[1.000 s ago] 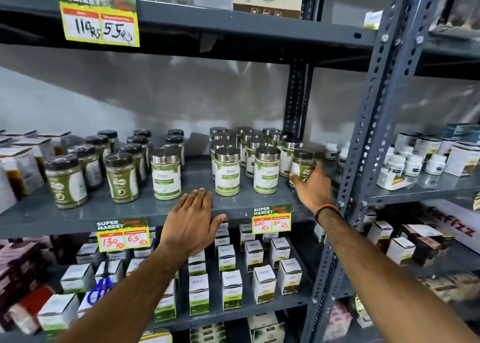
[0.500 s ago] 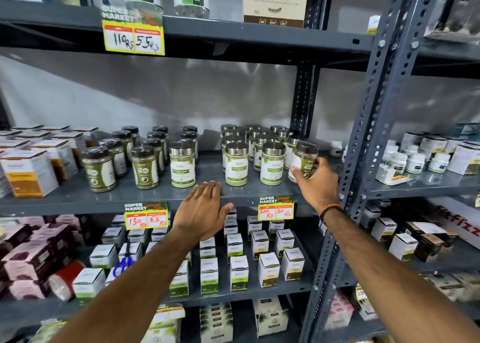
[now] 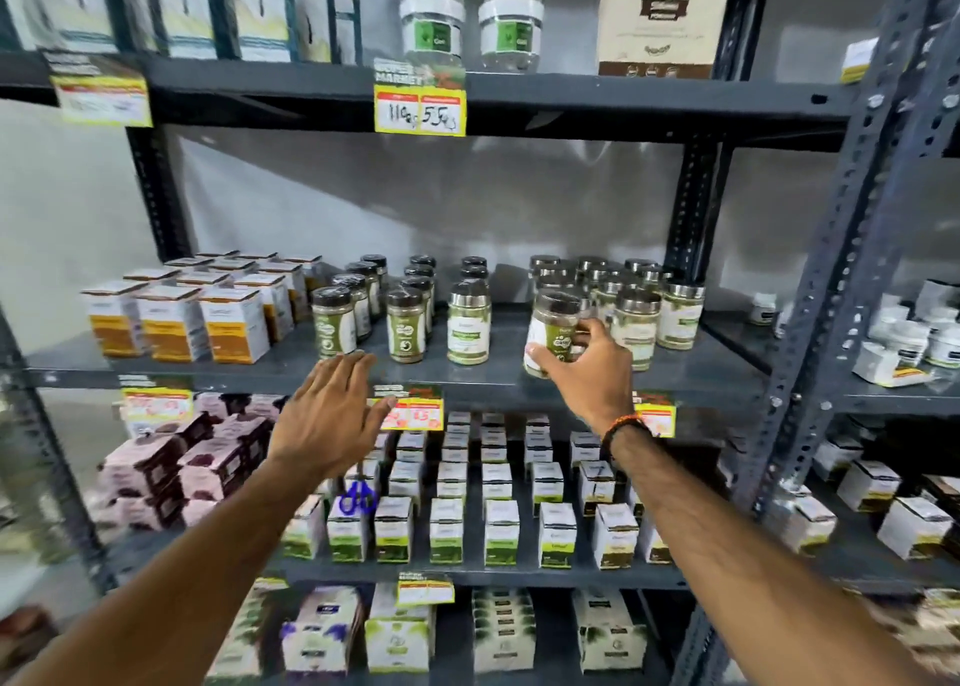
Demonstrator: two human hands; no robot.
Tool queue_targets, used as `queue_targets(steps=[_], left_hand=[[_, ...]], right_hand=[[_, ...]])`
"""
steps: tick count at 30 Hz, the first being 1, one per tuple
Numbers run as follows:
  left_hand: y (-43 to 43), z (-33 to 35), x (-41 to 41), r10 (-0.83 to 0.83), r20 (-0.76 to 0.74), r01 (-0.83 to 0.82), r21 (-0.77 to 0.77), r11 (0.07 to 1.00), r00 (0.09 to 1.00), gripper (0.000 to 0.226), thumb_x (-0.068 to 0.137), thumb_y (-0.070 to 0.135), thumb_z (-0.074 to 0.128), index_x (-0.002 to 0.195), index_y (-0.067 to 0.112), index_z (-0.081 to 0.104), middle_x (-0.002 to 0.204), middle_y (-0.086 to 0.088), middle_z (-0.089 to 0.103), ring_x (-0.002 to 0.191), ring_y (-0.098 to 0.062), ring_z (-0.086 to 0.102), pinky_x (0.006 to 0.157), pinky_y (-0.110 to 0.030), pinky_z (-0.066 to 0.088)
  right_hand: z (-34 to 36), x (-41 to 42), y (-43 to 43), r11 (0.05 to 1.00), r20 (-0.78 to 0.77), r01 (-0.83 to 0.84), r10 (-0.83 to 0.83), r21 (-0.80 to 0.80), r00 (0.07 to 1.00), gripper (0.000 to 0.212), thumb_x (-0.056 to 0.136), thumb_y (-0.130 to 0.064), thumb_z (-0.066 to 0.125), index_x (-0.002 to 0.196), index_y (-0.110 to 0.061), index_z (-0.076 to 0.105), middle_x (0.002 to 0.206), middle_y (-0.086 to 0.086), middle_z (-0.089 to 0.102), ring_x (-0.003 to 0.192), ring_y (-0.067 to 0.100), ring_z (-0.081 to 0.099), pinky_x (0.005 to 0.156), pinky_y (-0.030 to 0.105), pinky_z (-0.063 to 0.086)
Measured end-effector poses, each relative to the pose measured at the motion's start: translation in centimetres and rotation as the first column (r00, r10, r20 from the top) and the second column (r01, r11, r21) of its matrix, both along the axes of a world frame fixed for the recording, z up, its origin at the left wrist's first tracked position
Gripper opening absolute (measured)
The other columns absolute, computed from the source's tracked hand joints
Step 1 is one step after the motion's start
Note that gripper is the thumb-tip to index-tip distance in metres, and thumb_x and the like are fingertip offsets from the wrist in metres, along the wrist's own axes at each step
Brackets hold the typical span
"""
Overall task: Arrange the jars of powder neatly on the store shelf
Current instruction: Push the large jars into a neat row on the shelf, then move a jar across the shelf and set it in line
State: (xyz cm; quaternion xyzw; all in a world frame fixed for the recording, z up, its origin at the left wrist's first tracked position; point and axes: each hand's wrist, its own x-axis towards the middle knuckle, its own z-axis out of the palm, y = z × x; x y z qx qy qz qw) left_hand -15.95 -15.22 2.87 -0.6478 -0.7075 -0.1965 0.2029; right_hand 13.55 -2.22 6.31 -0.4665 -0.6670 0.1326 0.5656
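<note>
My right hand grips a dark-lidded jar of green powder, tilted and lifted just above the grey middle shelf, in front of a cluster of silver-lidded jars. To its left stand rows of dark-lidded jars and one silver-lidded jar on its own. My left hand hovers open at the shelf's front edge, fingers spread, just below the leftmost dark-lidded jar, holding nothing.
White and orange boxes fill the shelf's left end. A perforated steel upright stands to the right, with white tubs beyond it. Price tags hang on shelf edges. Small boxes fill the shelf below.
My right hand has lifted the dark-lidded jar from the right end of the silver-lidded group and carried it left. The view has shifted left and up. My left hand stayed at the shelf edge.
</note>
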Motion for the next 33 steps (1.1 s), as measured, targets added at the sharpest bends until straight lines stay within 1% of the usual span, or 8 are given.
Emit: queue_targets(steps=[2, 5, 7, 9, 15, 19, 23, 33], left_hand=[[-0.5, -0.1, -2.3, 0.038, 0.027, -0.038, -0.008, 0.999, 0.999, 0.074, 0.102, 0.063, 0.031, 0.149, 0.006, 0.04, 0.149, -0.017, 0.052, 0.139, -0.034, 0.045, 0.116, -0.051, 0.039], [-0.2, -0.1, -5.1, 0.065, 0.064, -0.063, -0.021, 0.998, 0.996, 0.077, 0.101, 0.064, 0.03, 0.148, 0.004, 0.04, 0.149, -0.021, 0.051, 0.138, -0.037, 0.046, 0.117, -0.052, 0.038], [0.3, -0.2, -6.8, 0.077, 0.077, -0.074, -0.033, 0.997, 0.994, 0.076, 0.102, 0.064, 0.031, 0.148, 0.005, 0.04, 0.149, -0.021, 0.051, 0.137, -0.037, 0.046, 0.116, -0.052, 0.039], [0.8, -0.4, -8.2, 0.08, 0.103, -0.076, -0.04, 0.996, 0.991, 0.077, 0.1, 0.067, 0.03, 0.146, 0.006, 0.04, 0.147, -0.021, 0.052, 0.135, -0.038, 0.048, 0.112, -0.054, 0.043], [3.4, -2.2, -11.6, 0.109, 0.056, -0.103, -0.106, 0.989, 0.992, 0.085, 0.1, 0.071, 0.021, 0.148, 0.004, 0.04, 0.153, -0.022, 0.048, 0.143, -0.036, 0.042, 0.122, -0.05, 0.031], [4.8, -2.8, -12.7, 0.127, -0.003, -0.127, -0.127, 0.984, 0.992, 0.091, 0.099, 0.073, 0.014, 0.152, 0.003, 0.039, 0.158, -0.021, 0.045, 0.149, -0.033, 0.037, 0.127, -0.048, 0.02], [5.5, -2.9, -13.4, 0.106, -0.025, -0.108, -0.125, 0.986, 0.994, 0.093, 0.098, 0.076, 0.014, 0.151, 0.004, 0.041, 0.157, -0.02, 0.046, 0.147, -0.032, 0.04, 0.126, -0.048, 0.025], [5.7, -3.1, -13.6, 0.103, -0.029, -0.106, -0.122, 0.987, 0.994, 0.097, 0.096, 0.078, 0.011, 0.154, 0.005, 0.037, 0.16, -0.019, 0.042, 0.148, -0.033, 0.039, 0.125, -0.049, 0.025]], right_hand=[[-0.6, -2.0, 0.1, 1.0, 0.035, 0.015, -0.014, -0.02, 0.999, 0.062, 0.071, -0.055, 0.087, 0.116, -0.017, 0.067, 0.084, -0.014, 0.066, 0.07, -0.002, 0.061, 0.067, 0.02, 0.058], [-1.2, -4.1, 0.3, 0.996, 0.078, 0.082, -0.08, -0.027, 0.994, 0.067, 0.069, -0.06, 0.086, 0.117, -0.017, 0.068, 0.08, -0.011, 0.067, 0.064, -0.001, 0.054, 0.053, 0.01, 0.04], [-1.5, -5.2, 0.9, 0.994, 0.073, 0.099, -0.096, -0.04, 0.993, 0.071, 0.068, -0.062, 0.086, 0.119, -0.015, 0.068, 0.082, -0.009, 0.07, 0.066, 0.003, 0.056, 0.055, 0.011, 0.037], [-1.8, -5.8, 1.5, 0.991, 0.07, 0.125, -0.121, -0.049, 0.99, 0.073, 0.068, -0.062, 0.086, 0.119, -0.014, 0.067, 0.077, -0.016, 0.064, 0.064, -0.001, 0.054, 0.055, 0.013, 0.038], [-2.9, -7.2, 3.2, 0.985, 0.051, 0.161, -0.158, -0.058, 0.986, 0.07, 0.065, -0.061, 0.089, 0.114, -0.016, 0.066, 0.101, 0.001, 0.079, 0.079, 0.011, 0.07, 0.074, 0.032, 0.062], [-2.6, -7.5, 3.3, 0.981, 0.097, 0.183, -0.177, -0.057, 0.979, 0.078, 0.061, -0.064, 0.089, 0.116, -0.014, 0.065, 0.099, 0.001, 0.077, 0.083, 0.017, 0.073, 0.075, 0.038, 0.063], [-2.6, -7.2, 3.0, 0.984, 0.178, 0.156, -0.139, -0.087, 0.974, 0.074, 0.061, -0.059, 0.092, 0.113, -0.014, 0.067, 0.09, -0.004, 0.075, 0.077, 0.014, 0.069, 0.071, 0.028, 0.058], [-2.0, -7.5, 2.4, 0.974, 0.237, 0.177, -0.14, -0.144, 0.961, 0.061, 0.067, -0.05, 0.093, 0.11, -0.013, 0.07, 0.098, 0.004, 0.079, 0.086, 0.021, 0.074, 0.082, 0.041, 0.062]])
